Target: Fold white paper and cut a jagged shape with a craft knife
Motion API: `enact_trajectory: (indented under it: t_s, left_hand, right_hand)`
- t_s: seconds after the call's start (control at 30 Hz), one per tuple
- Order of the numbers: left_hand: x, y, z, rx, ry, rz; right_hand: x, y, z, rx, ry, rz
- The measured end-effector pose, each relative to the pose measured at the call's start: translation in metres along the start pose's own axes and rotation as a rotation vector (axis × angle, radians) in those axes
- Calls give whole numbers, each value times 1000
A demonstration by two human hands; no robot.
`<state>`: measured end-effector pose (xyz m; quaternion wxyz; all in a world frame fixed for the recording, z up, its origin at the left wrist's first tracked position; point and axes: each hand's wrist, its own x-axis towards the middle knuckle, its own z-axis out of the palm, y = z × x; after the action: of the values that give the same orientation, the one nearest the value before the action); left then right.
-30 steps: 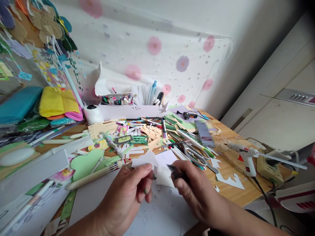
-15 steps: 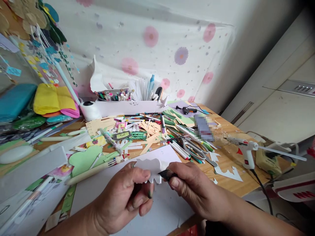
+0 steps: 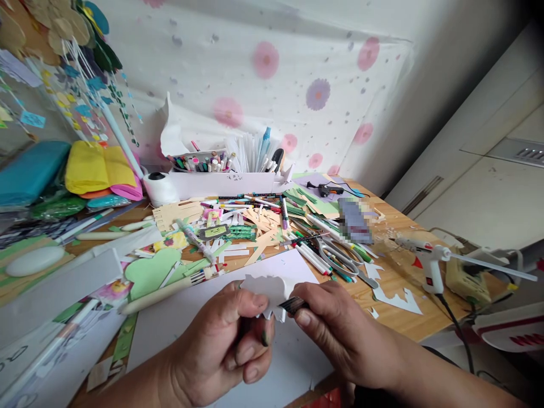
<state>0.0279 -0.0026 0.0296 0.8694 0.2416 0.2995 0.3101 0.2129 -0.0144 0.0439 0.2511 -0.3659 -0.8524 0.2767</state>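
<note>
My left hand (image 3: 225, 337) pinches a white paper cutout (image 3: 274, 290) with a jagged, wavy edge between thumb and fingers. Closed around a short, dark, streaked tool (image 3: 293, 305) is my right hand (image 3: 344, 331); its exact kind is not clear. The tool's narrow end meets the right side of the cutout, and most of its length is hidden in my fist. Both hands are raised over a large white sheet (image 3: 187, 334). Dark smudges mark a fingertip of my left hand.
Behind the hands lie paper strips (image 3: 263, 224), markers (image 3: 312, 258) and grey-handled scissors (image 3: 340, 255). A white glue gun (image 3: 431, 269) stands at right, its cord hanging down. White scraps (image 3: 399, 299) lie near it. A green cloud-shaped paper (image 3: 148, 271) is at left.
The view has shifted slightly, so the scene sits a little further right. The cutout is tilted a bit differently against the dark tool. Both hands keep their grip.
</note>
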Motion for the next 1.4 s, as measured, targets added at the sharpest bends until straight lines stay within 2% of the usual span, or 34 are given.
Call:
enact_trajectory:
  t_s: [0.23,0.37,0.47,0.63,0.77,0.83,0.9,1.03,1.13,1.23,1.4]
  left_hand:
    - [-2,-3,1,1,1,-8]
    - [-1,-3,1,44,-38,-16]
    - [0,-3,0,69,-23,-12]
    - [-1,-6,-1,16,-15,-7]
    - [-3,-7,2,5,28,117]
    - [-4,-8,5,14,49,179]
    - [-4,-7,7,6,58,185]
    - [-4,-5,6,-35,29,0]
    - [-3,-5,3,-37,-33,-65]
    - [-3,-6,3,-38,-59,-27]
    - [-3,-9,9,-25,51,172]
  right_hand:
    - [-1,0,-7,-112,-65,-18]
    - [0,1,-13,-176,-112,-75]
    - [1,1,-15,-178,-130,-106]
    - [-1,1,-5,150,-92,-5]
    - [-3,0,9,414,-49,104]
    - [-2,0,12,459,-33,140]
    - [-1,0,11,396,-7,120]
    - [1,-2,-2,42,-17,-16]
    - [0,-4,-9,-51,-71,-94]
    - [-3,-4,-6,49,-94,-61]
    - [-2,-1,6,405,-40,141]
